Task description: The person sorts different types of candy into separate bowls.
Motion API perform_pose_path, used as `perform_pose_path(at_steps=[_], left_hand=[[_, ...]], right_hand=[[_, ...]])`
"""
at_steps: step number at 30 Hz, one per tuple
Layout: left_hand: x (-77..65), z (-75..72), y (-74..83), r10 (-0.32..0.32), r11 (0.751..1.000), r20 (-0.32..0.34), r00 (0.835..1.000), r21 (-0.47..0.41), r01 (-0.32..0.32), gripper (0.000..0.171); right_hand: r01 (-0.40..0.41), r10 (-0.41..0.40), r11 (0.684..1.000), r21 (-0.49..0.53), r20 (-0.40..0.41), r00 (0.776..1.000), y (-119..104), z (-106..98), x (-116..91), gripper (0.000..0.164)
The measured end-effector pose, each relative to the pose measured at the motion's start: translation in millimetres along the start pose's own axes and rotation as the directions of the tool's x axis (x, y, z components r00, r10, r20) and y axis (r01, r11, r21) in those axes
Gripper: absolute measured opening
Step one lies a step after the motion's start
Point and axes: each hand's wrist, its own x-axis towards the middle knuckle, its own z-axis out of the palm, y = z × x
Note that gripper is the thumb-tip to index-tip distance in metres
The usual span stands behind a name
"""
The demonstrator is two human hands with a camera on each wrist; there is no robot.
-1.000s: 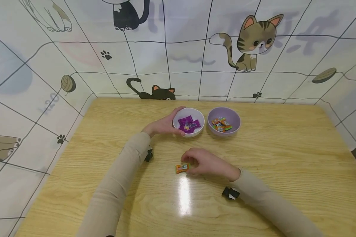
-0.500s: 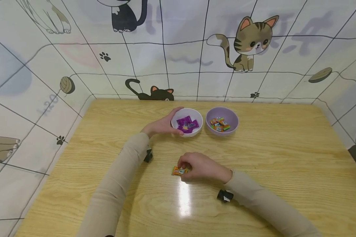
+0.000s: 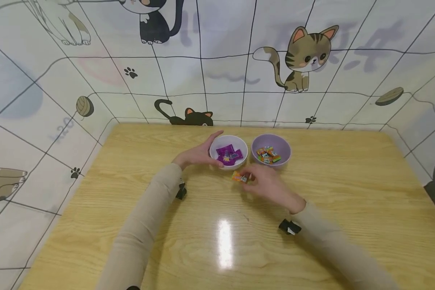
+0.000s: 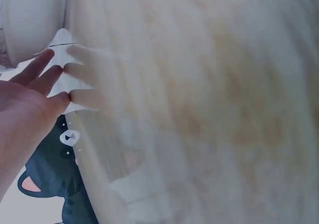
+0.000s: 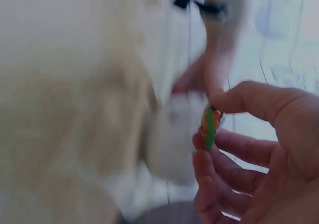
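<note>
My right hand (image 3: 270, 183) pinches a small orange-and-green wrapped candy (image 3: 239, 177) between thumb and fingers, just in front of the two bowls. In the right wrist view the candy (image 5: 210, 127) shows edge-on at the fingertips. A white bowl (image 3: 220, 145) holds several purple wrapped candies (image 3: 227, 154). Around its left side is my left hand (image 3: 199, 155), thumb at the front and fingers at the back. The left wrist view has the fingers of this hand (image 4: 25, 99) beside the bowl's wall (image 4: 36, 25). Several orange wrapped candies (image 3: 269, 155) lie in the purple bowl (image 3: 282, 148).
Both bowls stand side by side toward the back of the wooden table (image 3: 333, 181). Behind them rises a white sheet (image 3: 224, 76) printed with cats and grid lines. Small black devices (image 3: 290, 227) hang at both wrists.
My right hand has taken hold of the orange candy on the table and carried it up and right, toward the bowls. My left hand stays at the white bowl.
</note>
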Motion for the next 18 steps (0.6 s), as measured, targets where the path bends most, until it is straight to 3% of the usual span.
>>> perform_pose_path(at_steps=[4, 7, 13, 18], left_hand=[[-3.8, -6.2, 0.8, 0.016, 1.0, 0.004, 1.0, -0.017, -0.016, 0.105], [-7.4, -10.3, -0.2, 0.02, 1.0, 0.004, 1.0, -0.001, -0.02, 0.101], [-21.2, -13.2, -4.5, 0.031, 0.999, 0.007, 1.0, 0.009, -0.031, 0.093], [-37.7, -17.5, -9.9, 0.029, 0.998, -0.031, 0.999, 0.064, -0.027, 0.087]], right_hand=[[-0.069, 0.052, 0.994, -0.09, -0.17, 0.984, 21, -24, 4, 0.023], [-0.096, 0.056, 0.982, -0.161, -0.233, 0.971, 37, -34, 5, 0.027], [-0.147, 0.106, 0.977, -0.152, -0.25, 0.962, 56, -44, -3, 0.038], [-0.136, 0.104, 0.983, -0.126, -0.233, 0.967, 63, -53, -16, 0.038]])
